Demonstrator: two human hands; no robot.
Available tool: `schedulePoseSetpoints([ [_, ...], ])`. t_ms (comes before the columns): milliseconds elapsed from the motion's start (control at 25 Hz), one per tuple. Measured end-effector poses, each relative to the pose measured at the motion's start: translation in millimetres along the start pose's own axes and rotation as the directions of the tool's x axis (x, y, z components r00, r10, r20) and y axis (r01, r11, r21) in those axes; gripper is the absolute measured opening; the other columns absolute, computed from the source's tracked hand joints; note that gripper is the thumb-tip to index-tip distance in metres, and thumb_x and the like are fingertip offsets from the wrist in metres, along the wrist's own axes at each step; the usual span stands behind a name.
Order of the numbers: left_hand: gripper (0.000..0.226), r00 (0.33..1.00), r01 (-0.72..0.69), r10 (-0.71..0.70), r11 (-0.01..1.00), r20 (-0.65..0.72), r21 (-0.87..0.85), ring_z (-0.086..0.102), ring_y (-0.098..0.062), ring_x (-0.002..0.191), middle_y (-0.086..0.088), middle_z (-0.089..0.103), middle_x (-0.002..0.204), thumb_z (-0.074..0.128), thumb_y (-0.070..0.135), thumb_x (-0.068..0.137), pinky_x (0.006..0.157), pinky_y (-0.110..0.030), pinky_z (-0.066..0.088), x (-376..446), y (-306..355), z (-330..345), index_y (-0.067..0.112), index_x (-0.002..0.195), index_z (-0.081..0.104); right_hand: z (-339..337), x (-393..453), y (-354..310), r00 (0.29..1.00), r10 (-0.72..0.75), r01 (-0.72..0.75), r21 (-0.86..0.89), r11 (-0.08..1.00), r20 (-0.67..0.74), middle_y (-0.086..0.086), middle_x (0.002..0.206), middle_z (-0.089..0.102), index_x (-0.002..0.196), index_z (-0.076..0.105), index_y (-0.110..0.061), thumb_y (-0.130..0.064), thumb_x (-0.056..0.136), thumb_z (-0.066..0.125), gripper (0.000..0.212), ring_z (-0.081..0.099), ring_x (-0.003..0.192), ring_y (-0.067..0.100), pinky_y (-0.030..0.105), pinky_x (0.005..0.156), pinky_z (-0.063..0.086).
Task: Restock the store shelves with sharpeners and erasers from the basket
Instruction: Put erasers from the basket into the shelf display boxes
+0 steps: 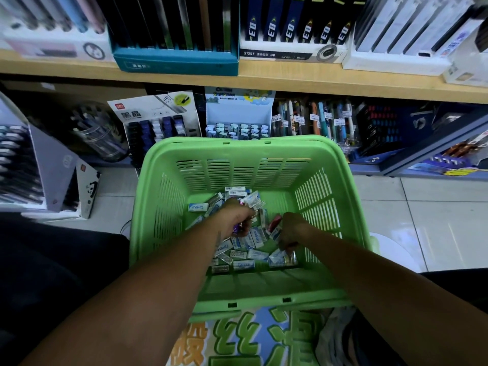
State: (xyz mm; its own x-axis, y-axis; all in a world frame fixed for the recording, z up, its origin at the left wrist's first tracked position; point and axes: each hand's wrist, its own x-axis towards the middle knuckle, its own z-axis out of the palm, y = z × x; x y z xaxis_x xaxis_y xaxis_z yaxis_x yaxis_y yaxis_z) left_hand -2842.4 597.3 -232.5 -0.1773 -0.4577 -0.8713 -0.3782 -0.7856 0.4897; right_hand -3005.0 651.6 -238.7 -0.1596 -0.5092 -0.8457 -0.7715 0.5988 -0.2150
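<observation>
A green plastic basket stands on the floor in front of me, its bottom covered with several white and blue boxed erasers. Both of my hands reach down into it. My left hand curls its fingers around a small purple item and some wrapped pieces at the middle of the pile. My right hand grips small items on the right side of the pile, beside a red one. What exactly each hand holds is partly hidden by the fingers.
A wooden shelf runs across above, carrying display boxes of pens and pencils. Below it stand a lead refill display, an eraser display and loose pens. Tiled floor lies to the right.
</observation>
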Motion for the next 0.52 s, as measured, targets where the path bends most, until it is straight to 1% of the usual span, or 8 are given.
schedulePoseSetpoints([
  [40, 0.017, 1.000, -0.005, 0.005, 1.000, 0.009, -0.004, 0.053, -0.018, 0.051, -0.010, 0.057, 0.068, 0.060, 0.004, 0.096, 0.049, -0.029, 0.053, 0, 1, 1, -0.002, 0.112, 0.056, 3, 2, -2, 1.000, 0.005, -0.005, 0.006, 1.000, 0.000, 0.017, 0.103, 0.070, 0.122, 0.064, -0.007, 0.005, 0.082, 0.075, 0.044, 0.074, 0.078, 0.024, 0.035, 0.071, 0.063],
  [80, 0.020, 1.000, -0.015, 0.015, 1.000, 0.017, 0.006, 0.055, -0.019, 0.053, -0.011, 0.059, 0.071, 0.058, 0.004, 0.097, 0.051, -0.031, 0.056, 0, 1, 1, -0.003, 0.116, 0.055, 8, 5, -4, 1.000, 0.014, -0.014, 0.026, 1.000, -0.008, 0.018, 0.104, 0.071, 0.121, 0.065, -0.006, 0.002, 0.083, 0.076, 0.041, 0.075, 0.082, 0.026, 0.039, 0.076, 0.063],
  [120, 0.022, 0.999, -0.027, 0.026, 0.999, 0.018, 0.017, 0.055, -0.020, 0.054, -0.012, 0.060, 0.072, 0.057, 0.004, 0.098, 0.052, -0.032, 0.057, 0, 1, 2, -0.004, 0.119, 0.054, 12, 7, -6, 0.999, 0.026, -0.025, 0.048, 0.999, -0.021, 0.018, 0.102, 0.073, 0.118, 0.067, -0.004, 0.000, 0.083, 0.076, 0.037, 0.076, 0.082, 0.026, 0.041, 0.077, 0.063],
  [200, 0.023, 0.999, -0.040, 0.040, 0.999, 0.018, 0.028, 0.054, -0.020, 0.054, -0.012, 0.059, 0.071, 0.055, 0.002, 0.098, 0.052, -0.031, 0.054, -1, 0, 4, -0.005, 0.120, 0.054, 16, 8, -8, 0.997, 0.035, -0.031, 0.060, 0.998, -0.072, 0.018, 0.098, 0.073, 0.112, 0.069, -0.002, 0.000, 0.079, 0.080, 0.035, 0.075, 0.078, 0.027, 0.041, 0.074, 0.063],
  [240, 0.023, 0.999, -0.044, 0.043, 0.999, 0.019, 0.032, 0.053, -0.021, 0.054, -0.012, 0.058, 0.071, 0.055, 0.002, 0.098, 0.054, -0.032, 0.053, -1, -1, 3, -0.006, 0.120, 0.053, 16, 9, -8, 0.996, 0.033, -0.030, 0.033, 0.999, -0.083, 0.018, 0.098, 0.073, 0.112, 0.069, -0.003, -0.001, 0.076, 0.082, 0.038, 0.075, 0.078, 0.026, 0.041, 0.074, 0.063],
  [320, 0.022, 0.999, -0.043, 0.042, 0.998, 0.007, 0.037, 0.051, -0.021, 0.056, -0.012, 0.058, 0.070, 0.055, 0.002, 0.098, 0.057, -0.033, 0.051, 0, -2, 2, -0.005, 0.120, 0.054, 15, 8, -8, 0.998, 0.015, -0.017, -0.026, 1.000, -0.067, 0.017, 0.096, 0.074, 0.114, 0.070, -0.005, -0.004, 0.073, 0.086, 0.044, 0.075, 0.075, 0.025, 0.041, 0.073, 0.063],
  [440, 0.018, 0.999, -0.040, 0.040, 0.998, 0.002, 0.049, 0.051, -0.022, 0.058, -0.011, 0.058, 0.071, 0.055, 0.003, 0.099, 0.059, -0.034, 0.052, 2, -2, 2, -0.003, 0.116, 0.056, 16, 10, -12, 0.997, 0.066, -0.063, 0.074, 0.995, -0.028, 0.021, 0.087, 0.073, 0.108, 0.068, -0.001, -0.001, 0.076, 0.084, 0.036, 0.075, 0.065, 0.028, 0.042, 0.067, 0.063],
  [520, 0.011, 0.999, -0.042, 0.042, 0.998, 0.007, 0.046, 0.050, -0.021, 0.058, -0.011, 0.057, 0.070, 0.055, 0.003, 0.099, 0.059, -0.034, 0.050, 2, -3, 3, -0.001, 0.109, 0.058, 18, 11, -14, 0.996, 0.091, -0.093, 0.168, 0.981, 0.018, 0.025, 0.085, 0.072, 0.099, 0.065, 0.004, 0.002, 0.078, 0.080, 0.026, 0.075, 0.066, 0.031, 0.043, 0.070, 0.063],
])
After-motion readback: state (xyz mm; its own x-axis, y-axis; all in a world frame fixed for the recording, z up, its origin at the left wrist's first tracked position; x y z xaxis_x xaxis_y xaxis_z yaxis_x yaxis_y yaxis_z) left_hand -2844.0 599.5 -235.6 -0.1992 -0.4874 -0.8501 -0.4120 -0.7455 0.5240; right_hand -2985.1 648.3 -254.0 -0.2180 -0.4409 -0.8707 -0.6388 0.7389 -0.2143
